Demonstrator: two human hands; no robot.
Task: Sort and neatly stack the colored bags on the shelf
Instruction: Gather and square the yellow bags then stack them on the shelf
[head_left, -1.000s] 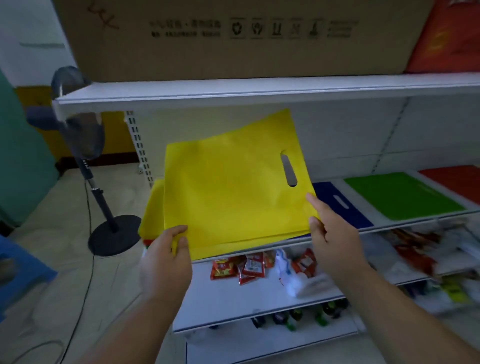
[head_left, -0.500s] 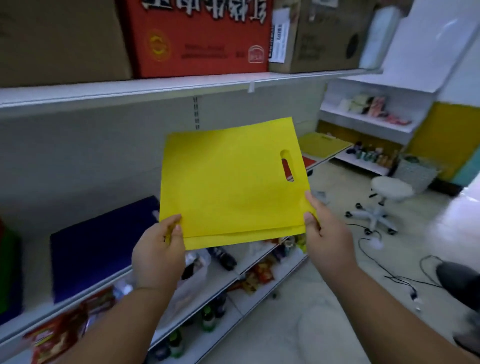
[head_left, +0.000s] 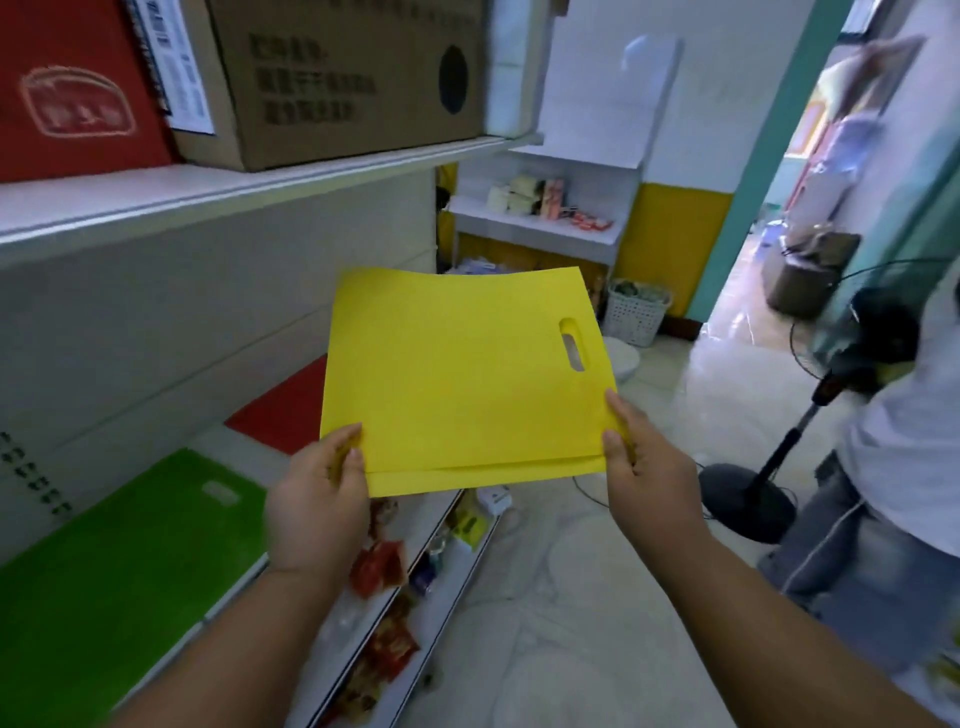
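I hold a small stack of flat yellow bags with a cut-out handle slot in the air in front of the shelf. My left hand pinches the stack's near left corner, thumb on top. My right hand pinches the near right corner. On the white shelf to the left lie a green bag pile and, farther along, a red bag pile.
Cardboard boxes and a red box sit on the upper shelf. Snack packets fill the lower shelves. A person in a white shirt stands at the right beside a floor fan. A white basket stands ahead.
My view has swung right along the shelf, from the yellow and blue piles past the green and red ones. Both hands kept their pinch on the yellow bags.
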